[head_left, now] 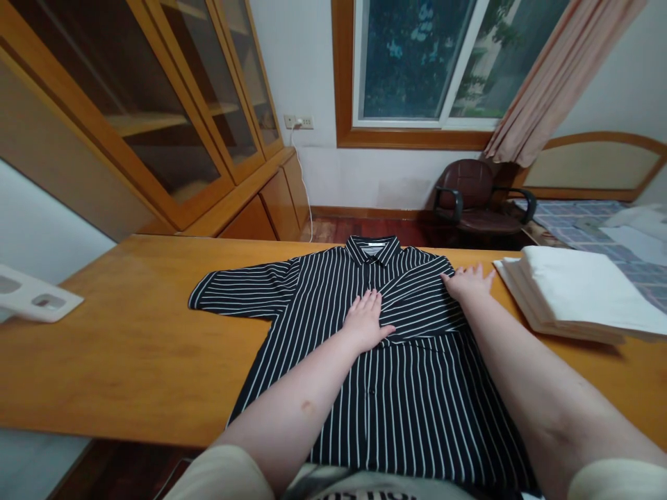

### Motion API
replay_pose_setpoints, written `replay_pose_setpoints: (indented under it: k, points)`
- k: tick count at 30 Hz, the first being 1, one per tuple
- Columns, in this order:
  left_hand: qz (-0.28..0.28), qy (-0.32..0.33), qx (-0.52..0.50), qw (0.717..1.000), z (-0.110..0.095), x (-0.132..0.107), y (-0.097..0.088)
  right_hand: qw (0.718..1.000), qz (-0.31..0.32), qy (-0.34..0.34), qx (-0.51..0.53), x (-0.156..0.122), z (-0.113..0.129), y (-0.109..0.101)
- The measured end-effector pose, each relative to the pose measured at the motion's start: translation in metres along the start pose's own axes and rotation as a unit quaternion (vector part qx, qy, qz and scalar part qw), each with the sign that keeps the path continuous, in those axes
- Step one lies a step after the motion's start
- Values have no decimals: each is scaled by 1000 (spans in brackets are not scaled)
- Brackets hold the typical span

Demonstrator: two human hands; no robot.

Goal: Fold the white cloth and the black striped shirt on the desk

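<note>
A black shirt with thin white stripes [417, 389] lies flat on the wooden table [130, 347], collar pointing away from me. Its left sleeve is spread out to the side; the right sleeve is folded in over the chest. My left hand [366, 319] rests palm down on the middle of the shirt, fingers stretched out together. My right hand [469, 283] lies flat on the folded right shoulder, fingers spread. Neither hand holds anything.
A stack of folded white cloth [578, 295] sits on the table to the right. A white plastic object [31, 295] rests at the left edge. Behind stand a glass-door wooden cabinet [171, 118], a brown chair [479, 198] and a bed [609, 222].
</note>
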State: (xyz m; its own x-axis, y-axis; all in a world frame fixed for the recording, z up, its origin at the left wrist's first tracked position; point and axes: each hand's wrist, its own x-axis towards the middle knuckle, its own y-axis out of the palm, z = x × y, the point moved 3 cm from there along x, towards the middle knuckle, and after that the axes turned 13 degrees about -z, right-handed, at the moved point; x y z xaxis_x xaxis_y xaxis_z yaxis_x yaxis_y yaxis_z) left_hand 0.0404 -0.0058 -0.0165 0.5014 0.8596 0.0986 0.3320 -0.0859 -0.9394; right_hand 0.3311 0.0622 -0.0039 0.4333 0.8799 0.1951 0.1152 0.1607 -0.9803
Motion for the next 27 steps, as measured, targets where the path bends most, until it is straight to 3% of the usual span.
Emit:
replay_pose_setpoints:
  k: [2, 4, 6, 8, 11, 14, 20, 24, 27]
  points:
    - [-9, 0, -6, 1000, 0, 0, 0, 999, -34, -17, 20, -8, 20, -13]
    - [-13, 1, -6, 1000, 0, 0, 1, 988, -52, -93, 108, -30, 52, -21]
    - [-12, 2, -3, 1000, 0, 0, 1, 972, -26, -151, 179, -60, 82, -20]
    - [-16, 7, -4, 1000, 1, 0, 1, 967, 8, -183, 176, -90, 101, -12]
    - [-38, 5, -34, 999, 5, 2, -2, 970, -1, -196, 147, -117, 109, -3]
    - [-106, -49, -103, 988, 13, 5, -11, 970, -3, -196, 141, -120, 106, -2]
    - [-300, -182, -190, 917, 45, 11, -43, 972, 10, -188, 144, -116, 107, -9]
    - [-355, -290, -182, 870, 83, 7, -71, 970, 9, -186, 153, -118, 108, -9]
    - [-401, -427, -105, 803, 120, -16, -98, 969, 8, -186, 162, -118, 107, -8]
